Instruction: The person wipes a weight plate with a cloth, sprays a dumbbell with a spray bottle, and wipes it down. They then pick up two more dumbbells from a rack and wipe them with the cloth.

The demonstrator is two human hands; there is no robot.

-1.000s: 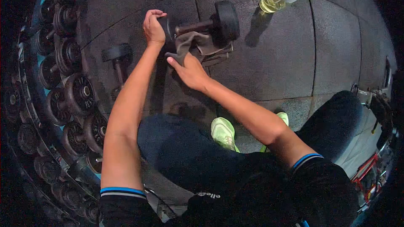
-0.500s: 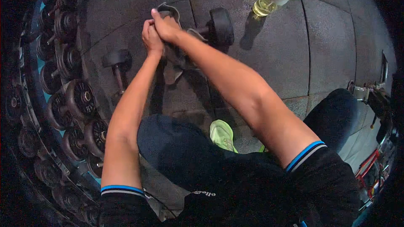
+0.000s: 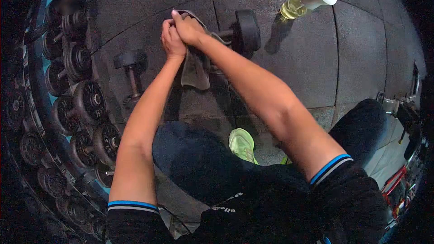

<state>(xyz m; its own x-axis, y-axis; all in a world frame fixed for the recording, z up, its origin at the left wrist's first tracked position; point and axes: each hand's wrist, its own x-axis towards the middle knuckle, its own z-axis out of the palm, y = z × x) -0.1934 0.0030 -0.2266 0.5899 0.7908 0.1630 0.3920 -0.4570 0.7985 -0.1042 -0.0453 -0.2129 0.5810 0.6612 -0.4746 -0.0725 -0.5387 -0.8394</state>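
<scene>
My right hand [image 3: 189,29] is closed on a grey cloth [image 3: 196,76] draped over the near-left end of a black dumbbell [image 3: 247,31]. My left hand [image 3: 173,41] presses against the right one, its fingers curled around the same covered end; what its fingertips touch is hidden. Part of the cloth hangs down below my wrists. The dumbbell's bare far head and a bit of its handle show at the right, lying on the dark floor.
A second dumbbell [image 3: 132,70] lies on the floor to the left. A bottle with a white top and yellow liquid [image 3: 294,8] stands at the upper right. Racks of dumbbells [image 3: 90,101] line the left side. A light green shoe [image 3: 242,144] is below.
My hands stay together on the cloth-covered end and shift slightly. The cloth's hanging part has spread wider. The whole view has moved a little, so floor objects appear further right.
</scene>
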